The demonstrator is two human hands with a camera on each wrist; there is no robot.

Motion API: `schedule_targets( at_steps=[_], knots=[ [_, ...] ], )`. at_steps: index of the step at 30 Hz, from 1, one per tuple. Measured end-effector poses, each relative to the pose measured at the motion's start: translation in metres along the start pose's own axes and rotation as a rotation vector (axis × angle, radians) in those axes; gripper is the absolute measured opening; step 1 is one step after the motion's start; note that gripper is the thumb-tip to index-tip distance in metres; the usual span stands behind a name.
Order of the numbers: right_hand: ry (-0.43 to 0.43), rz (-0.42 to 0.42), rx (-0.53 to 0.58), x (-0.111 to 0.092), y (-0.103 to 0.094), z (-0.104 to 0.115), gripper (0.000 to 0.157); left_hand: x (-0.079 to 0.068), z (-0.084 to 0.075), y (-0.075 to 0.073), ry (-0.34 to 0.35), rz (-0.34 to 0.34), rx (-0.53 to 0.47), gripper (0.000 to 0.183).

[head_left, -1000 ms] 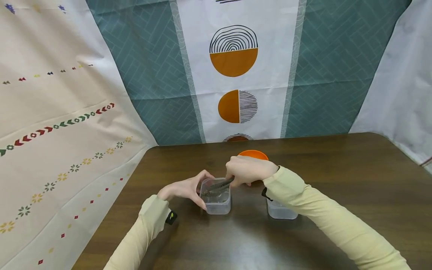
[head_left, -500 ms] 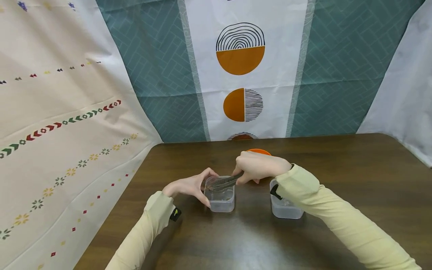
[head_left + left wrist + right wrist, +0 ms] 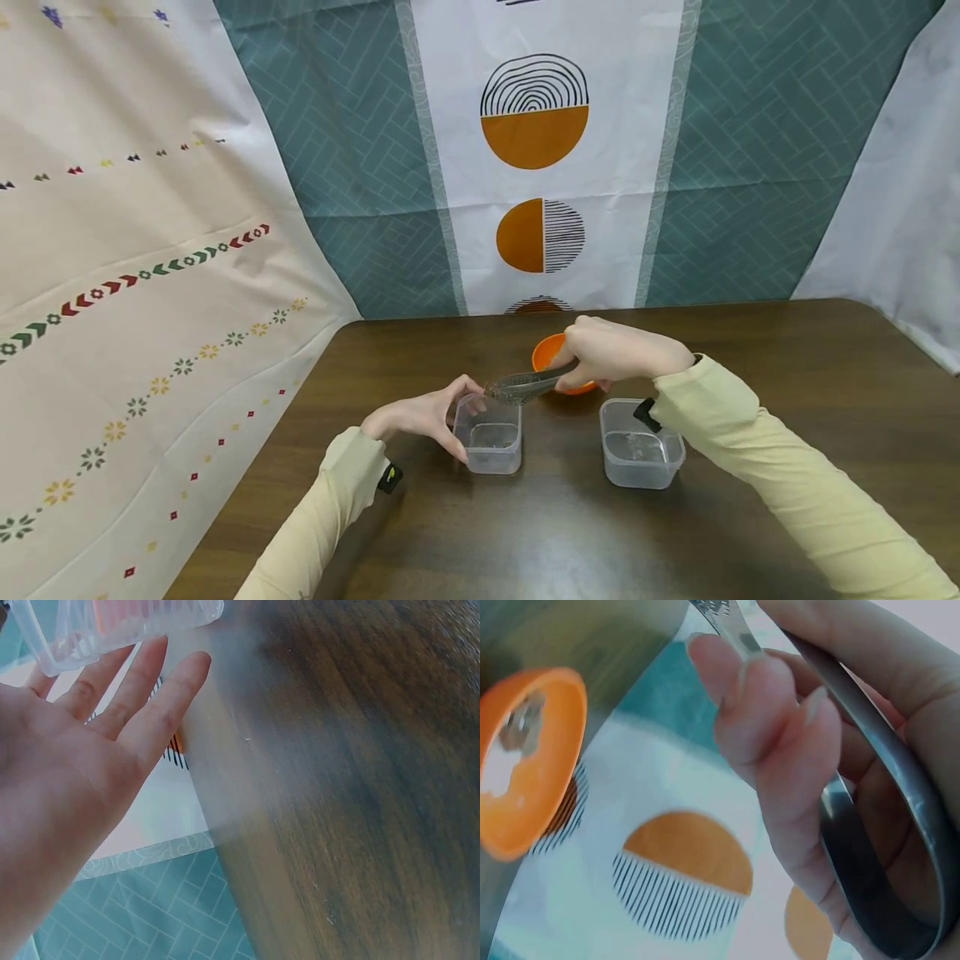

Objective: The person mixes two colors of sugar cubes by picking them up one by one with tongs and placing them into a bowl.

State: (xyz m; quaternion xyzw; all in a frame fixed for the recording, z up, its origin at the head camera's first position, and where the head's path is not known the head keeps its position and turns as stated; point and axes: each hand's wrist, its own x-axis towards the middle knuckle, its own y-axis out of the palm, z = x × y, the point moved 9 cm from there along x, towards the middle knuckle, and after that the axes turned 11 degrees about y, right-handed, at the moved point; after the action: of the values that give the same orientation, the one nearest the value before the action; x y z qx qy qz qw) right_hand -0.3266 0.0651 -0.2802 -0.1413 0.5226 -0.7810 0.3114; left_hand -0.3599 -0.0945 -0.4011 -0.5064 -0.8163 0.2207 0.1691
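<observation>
My left hand (image 3: pixel 416 417) holds the left side of a clear square plastic container (image 3: pixel 493 462), thumb at the near side and fingers at the far side. In the left wrist view its fingers reach up to the container wall (image 3: pixel 142 637). My right hand (image 3: pixel 618 350) grips metal tongs (image 3: pixel 521 387) with perforated ends, which point left above the container's far rim. A small brownish bit shows at their tip; I cannot tell what it is. The right wrist view shows the tongs' bent band (image 3: pixel 900 769) running through the palm.
An orange bowl (image 3: pixel 545 352) stands behind, partly covered by the right hand; something whitish and shiny shows inside it. A second clear container (image 3: pixel 641 475), with small bits on its bottom, sits under the right wrist. The wooden table (image 3: pixel 525 533) ends at a hanging cloth (image 3: pixel 592 242).
The right hand has lifted the tongs out of the left container and moved right and away, uncovering more of the second container. The left hand keeps its place at the container.
</observation>
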Motion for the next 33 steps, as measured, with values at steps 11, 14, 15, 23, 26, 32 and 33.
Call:
schedule_targets(
  at_steps=[11,14,15,23,26,32,33],
  knots=[
    [0.101,-0.067,0.056,-0.014,-0.022,-0.054,0.031,0.0,-0.003,0.002,0.039,0.001,-0.033,0.08],
    [0.132,-0.08,0.057,-0.016,-0.025,-0.065,0.031,0.0,-0.005,0.003,0.045,-0.005,-0.041,0.079],
    [0.141,-0.087,0.053,-0.017,-0.026,-0.069,0.031,0.0,-0.005,0.002,0.044,-0.007,-0.039,0.079],
    [0.206,-0.097,0.009,-0.019,-0.028,-0.092,0.032,0.0,-0.001,0.001,0.023,0.007,-0.019,0.078],
    [0.223,-0.083,0.004,-0.017,-0.024,-0.097,0.032,0.0,0.0,0.001,0.028,0.007,-0.014,0.079],
    [0.239,-0.071,-0.008,-0.016,-0.021,-0.101,0.032,0.001,0.002,0.001,0.015,0.005,-0.015,0.08],
    [0.24,-0.075,-0.011,-0.016,-0.021,-0.101,0.032,0.001,0.002,0.001,0.013,0.005,-0.019,0.08]
  ],
)
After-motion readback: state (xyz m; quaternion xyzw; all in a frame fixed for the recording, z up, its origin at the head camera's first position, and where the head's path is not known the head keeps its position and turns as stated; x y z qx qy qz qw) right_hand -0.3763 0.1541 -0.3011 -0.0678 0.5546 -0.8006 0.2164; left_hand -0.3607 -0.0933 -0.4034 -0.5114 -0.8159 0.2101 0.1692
